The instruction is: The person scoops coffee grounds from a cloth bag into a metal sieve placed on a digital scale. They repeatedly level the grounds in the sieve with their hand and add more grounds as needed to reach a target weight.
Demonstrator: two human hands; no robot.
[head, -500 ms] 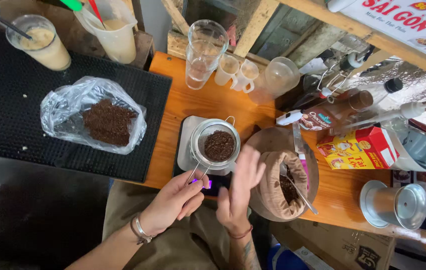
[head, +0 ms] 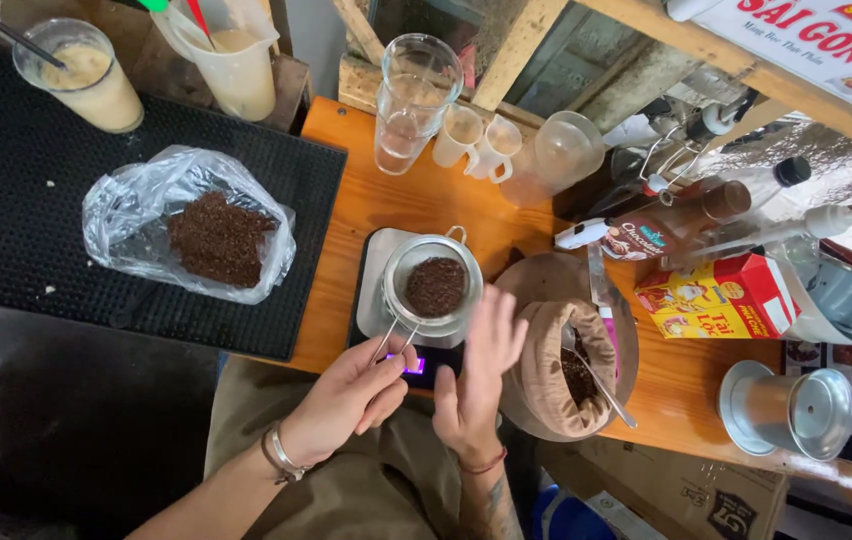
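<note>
- Head view: wooden counter (head: 366, 200) carries a clear bag of coffee grounds (head: 186, 225) at 9 o'clock and a brown cloth sack (head: 546, 370) at 4 o'clock.
- Scale (head: 371, 290), centre, bears the metal strainer (head: 434, 288), which holds dark grounds.
- Left hand (head: 346, 395), at the strainer's 7 o'clock, has its fingers pinched on the wire handle.
- Right hand (head: 476, 380), at 5 o'clock, is flat with fingers spread, beside the rim.
- Judged step: tapping or levelling grounds. Any further tap calls for a steady handle.

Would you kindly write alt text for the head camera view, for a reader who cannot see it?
Seen from above, a person's left hand holds the wire handle of a metal strainer of ground coffee on a small scale, with the right hand open beside it. A brown cloth sack of grounds sits to the right.
</note>
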